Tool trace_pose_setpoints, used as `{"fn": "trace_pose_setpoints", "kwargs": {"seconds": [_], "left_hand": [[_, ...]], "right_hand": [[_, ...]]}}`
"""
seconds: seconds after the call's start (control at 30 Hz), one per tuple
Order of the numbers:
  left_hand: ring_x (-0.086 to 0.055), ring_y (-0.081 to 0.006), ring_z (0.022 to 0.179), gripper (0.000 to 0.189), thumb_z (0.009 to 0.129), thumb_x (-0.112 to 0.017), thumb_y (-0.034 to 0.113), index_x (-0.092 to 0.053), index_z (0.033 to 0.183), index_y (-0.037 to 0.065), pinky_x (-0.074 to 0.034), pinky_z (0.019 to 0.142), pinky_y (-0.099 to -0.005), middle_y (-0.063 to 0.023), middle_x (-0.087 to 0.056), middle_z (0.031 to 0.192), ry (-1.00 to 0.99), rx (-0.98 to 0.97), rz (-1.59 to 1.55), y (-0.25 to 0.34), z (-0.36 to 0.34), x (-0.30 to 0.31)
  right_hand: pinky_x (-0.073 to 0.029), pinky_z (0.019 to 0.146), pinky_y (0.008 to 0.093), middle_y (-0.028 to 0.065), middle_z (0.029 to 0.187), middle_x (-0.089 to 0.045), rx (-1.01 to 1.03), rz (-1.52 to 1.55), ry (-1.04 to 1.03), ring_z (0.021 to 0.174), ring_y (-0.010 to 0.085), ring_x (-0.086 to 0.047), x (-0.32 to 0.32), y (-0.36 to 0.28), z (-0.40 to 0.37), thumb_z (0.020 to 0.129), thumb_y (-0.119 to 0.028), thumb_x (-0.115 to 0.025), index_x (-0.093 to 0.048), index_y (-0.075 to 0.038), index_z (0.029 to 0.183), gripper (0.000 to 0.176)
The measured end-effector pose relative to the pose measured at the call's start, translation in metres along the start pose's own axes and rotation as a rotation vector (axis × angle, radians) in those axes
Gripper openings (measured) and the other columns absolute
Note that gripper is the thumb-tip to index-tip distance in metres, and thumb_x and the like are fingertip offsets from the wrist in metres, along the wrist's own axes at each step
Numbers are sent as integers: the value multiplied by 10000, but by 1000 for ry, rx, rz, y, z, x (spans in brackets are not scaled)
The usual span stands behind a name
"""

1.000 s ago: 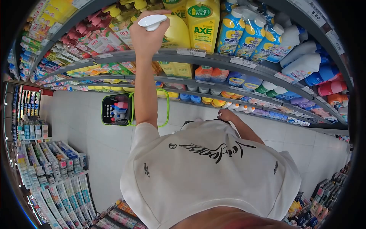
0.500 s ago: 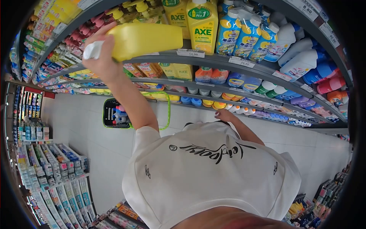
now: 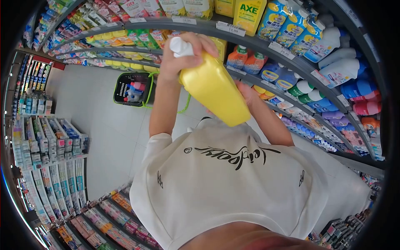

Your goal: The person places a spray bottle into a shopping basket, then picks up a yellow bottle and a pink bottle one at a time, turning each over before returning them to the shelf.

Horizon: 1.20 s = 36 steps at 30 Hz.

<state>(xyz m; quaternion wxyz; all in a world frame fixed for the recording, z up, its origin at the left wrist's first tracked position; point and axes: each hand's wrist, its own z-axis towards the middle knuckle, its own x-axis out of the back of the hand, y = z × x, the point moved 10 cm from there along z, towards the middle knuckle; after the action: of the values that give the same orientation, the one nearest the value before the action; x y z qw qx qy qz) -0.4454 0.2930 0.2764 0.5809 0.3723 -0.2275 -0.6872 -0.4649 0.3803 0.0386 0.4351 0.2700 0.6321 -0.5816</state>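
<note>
A large yellow bottle (image 3: 214, 89) with a white cap is tilted in front of my chest, its base toward the lower right. My left hand (image 3: 189, 52) is wrapped round its neck, just beside the cap. Behind the lower part of the bottle is my right hand (image 3: 246, 96), its palm side against the bottle and most of its fingers hidden; small fingertips show past the bottle's left edge. A yellow AXE bottle (image 3: 248, 16) stands on the shelf ahead.
Shelves (image 3: 266, 43) of cleaning bottles curve across the front and right. A black basket (image 3: 121, 101) with green trim and a few items inside stands on the floor (image 3: 108, 137) at the left. White display racks (image 3: 66, 171) are at the far left, more shelving at the lower left.
The yellow bottle has come away from the shelf toward my chest and turned base-down. My right hand has risen to meet it. The view has shifted to the right.
</note>
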Motion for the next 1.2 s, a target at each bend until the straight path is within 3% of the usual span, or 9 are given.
{"fn": "trace_pose_setpoints", "kwargs": {"seconds": [0.13, 0.2, 0.23, 0.4, 0.5, 0.6, 0.8, 0.9, 1.2], "left_hand": [[-606, -319, 855, 121, 637, -632, 20, -560, 735, 22, -495, 788, -439, -191, -660, 817, -45, 50, -255, -27, -32, -15], [-603, -318, 851, 126, 637, -640, 31, -562, 736, 22, -494, 789, -435, -189, -658, 809, -60, 68, -310, -38, -50, -26], [-599, -317, 846, 132, 637, -648, 43, -563, 736, 22, -492, 791, -432, -188, -656, 801, -88, 69, -362, -42, -57, -32], [-589, -309, 901, 163, 679, -649, 127, -578, 781, 22, -491, 802, -422, -198, -657, 859, -100, 79, -521, -53, -108, -49], [-588, -321, 967, 286, 790, -577, 258, -596, 935, 12, -487, 834, -411, -215, -647, 986, 117, 349, -533, -69, -152, -56], [-564, -296, 1108, 557, 936, -424, 449, -489, 1277, 13, -450, 942, -406, -184, -582, 1216, 535, 591, -543, -88, -224, -39], [-542, -253, 1155, 559, 991, -344, 467, -445, 1326, 32, -438, 979, -380, -138, -538, 1279, 680, 559, -369, -65, -300, -73], [-557, -243, 1130, 579, 999, -301, 489, -440, 1334, 38, -461, 951, -365, -133, -546, 1259, 728, 563, -337, -63, -324, -72], [-609, -201, 1020, 607, 999, -267, 524, -466, 1303, 37, -511, 859, -325, -126, -586, 1180, 880, 439, -326, -7, -372, 1]], "right_hand": [[-454, 979, 428, 189, 1390, -458, -245, 175, -290, 1216, 280, -527, -99, 48, -11, 763, -460, -719, -342, -20, 1414, 872], [-472, 897, 588, 294, 1288, -503, -35, 372, 27, 1148, 464, -528, -73, 63, -16, 803, -422, -638, -420, -32, 1376, 726], [-472, 897, 588, 294, 1288, -503, -27, 384, 26, 1148, 464, -528, -78, 74, -20, 803, -422, -638, -420, -32, 1376, 726], [-514, 889, 394, 187, 1230, -596, 130, 311, 185, 1058, 284, -630, -82, 118, -44, 816, -337, -643, -469, -2, 1320, 629], [-540, 822, 369, 192, 1145, -638, 198, 338, 182, 980, 271, -660, -96, 145, -49, 849, -333, -586, -520, 0, 1265, 537], [-554, 773, 335, 168, 1139, -637, 247, 240, 375, 961, 245, -662, -106, 155, -57, 861, -293, -591, -511, -3, 1262, 502], [-520, 789, 294, 123, 1103, -619, 603, -323, 707, 946, 189, -640, -128, 129, -69, 814, -165, -699, -472, 32, 1238, 520], [-504, 807, 290, 135, 1100, -611, 587, -546, 811, 961, 176, -624, -127, 132, -64, 800, -153, -720, -469, 51, 1209, 522], [-503, 830, 296, 129, 1137, -591, 454, -488, 633, 986, 184, -613, -160, 179, 39, 818, -141, -687, -460, 20, 1229, 497]]}}
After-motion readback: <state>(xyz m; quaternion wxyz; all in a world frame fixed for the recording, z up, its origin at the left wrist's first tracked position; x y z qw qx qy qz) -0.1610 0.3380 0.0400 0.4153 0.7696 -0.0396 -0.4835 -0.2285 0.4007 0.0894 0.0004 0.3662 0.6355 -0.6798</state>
